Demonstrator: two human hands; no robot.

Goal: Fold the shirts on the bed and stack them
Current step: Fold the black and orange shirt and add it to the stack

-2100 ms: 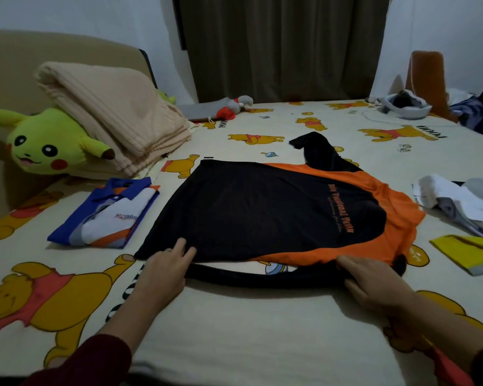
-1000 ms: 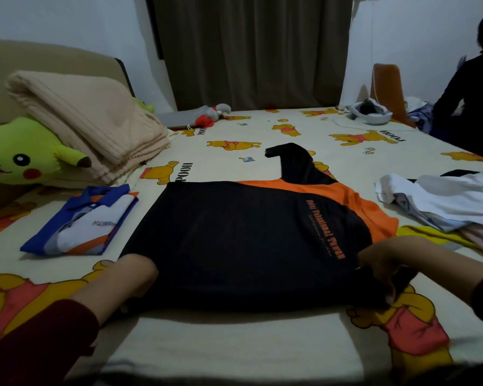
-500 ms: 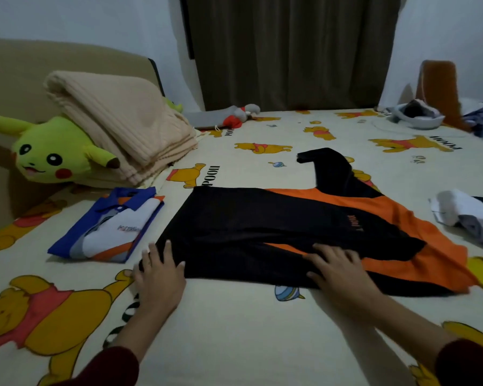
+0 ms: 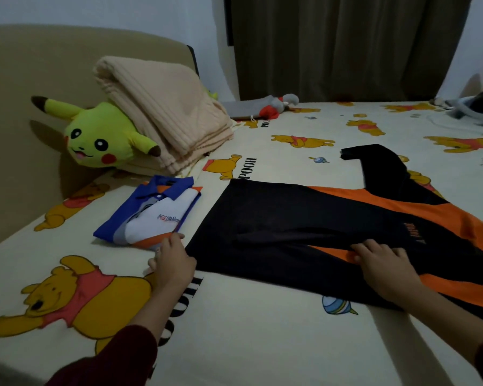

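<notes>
Both my hands are down on the black-and-orange shirt, mid-bed.

Largest first: the bed [image 4: 262,344] in its bear-print sheet; the black-and-orange shirt [image 4: 304,227] lies partly folded at centre, one sleeve out toward 1 o'clock. Folded beige blanket [image 4: 165,112] at 10 o'clock, yellow plush [image 4: 101,137] against it. Folded blue-and-white shirt [image 4: 151,215] at 9 o'clock. My right hand [image 4: 385,263] presses flat, fingers spread; my left hand [image 4: 173,263] rests at the hem corner, fingers relaxed, clutching nothing.
</notes>
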